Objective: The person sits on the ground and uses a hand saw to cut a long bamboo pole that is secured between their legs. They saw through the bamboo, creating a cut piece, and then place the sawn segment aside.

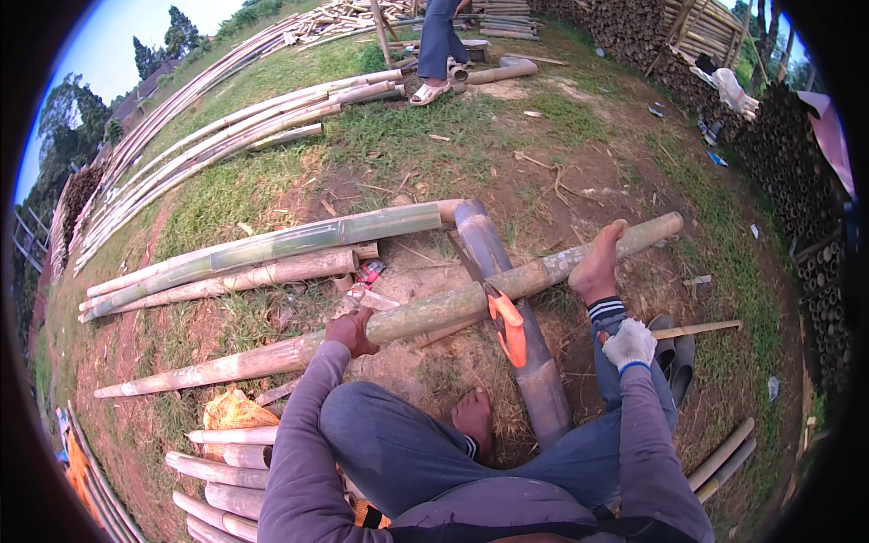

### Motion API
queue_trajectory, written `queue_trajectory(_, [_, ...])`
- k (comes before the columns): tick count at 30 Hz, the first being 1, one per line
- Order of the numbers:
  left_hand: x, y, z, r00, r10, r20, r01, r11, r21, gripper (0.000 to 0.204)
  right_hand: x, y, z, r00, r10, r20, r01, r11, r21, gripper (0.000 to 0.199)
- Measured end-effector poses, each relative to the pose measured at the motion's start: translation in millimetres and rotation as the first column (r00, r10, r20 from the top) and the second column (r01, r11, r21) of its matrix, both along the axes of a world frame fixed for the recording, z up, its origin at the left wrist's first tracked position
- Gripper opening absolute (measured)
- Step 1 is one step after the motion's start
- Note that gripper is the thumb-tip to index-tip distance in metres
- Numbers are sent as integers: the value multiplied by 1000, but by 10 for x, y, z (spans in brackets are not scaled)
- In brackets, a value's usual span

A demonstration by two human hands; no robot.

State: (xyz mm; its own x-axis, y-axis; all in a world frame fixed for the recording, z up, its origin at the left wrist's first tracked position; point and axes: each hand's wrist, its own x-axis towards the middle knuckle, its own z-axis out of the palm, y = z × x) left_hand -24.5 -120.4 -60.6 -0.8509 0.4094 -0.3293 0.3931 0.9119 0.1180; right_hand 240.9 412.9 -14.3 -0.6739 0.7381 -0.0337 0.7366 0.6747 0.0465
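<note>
Open yard, daylight. Patchy grass and bare dirt. Long bamboo poles at 10 o'clock; stacked bamboo wall at 2 o'clock; trees at 11 o'clock.

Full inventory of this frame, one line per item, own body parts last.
long bamboo pole: one, grey-green, lying across the middle, resting over a dark thick pole
dark thick pole: one, grey-brown, under the long pole
saw: one, orange handle, standing in the long pole
green bamboo poles: a few, green and tan, on the ground to the left
cut bamboo pieces: several, pale, lower left
stacked bamboo: many, dark, right edge
another person: one, blue trousers, top centre
sandals: dark, beside the right hand
left hand: bare, on the long pole
right hand: white glove, by the raised knee
right foot: bare, pressed on the long pole
</note>
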Motion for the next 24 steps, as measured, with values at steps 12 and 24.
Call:
queue_trajectory(12, [-20,-10,-35,1000,9,8,-9,1000,15,91,-5,-36,76,1000,1,29,-1,1000,-5,68])
queue_trajectory(24, [-60,-19,-80,1000,-19,20,19,1000,-6,93,-418,-1728,-274,608,163,-777,-642,677,-360,64])
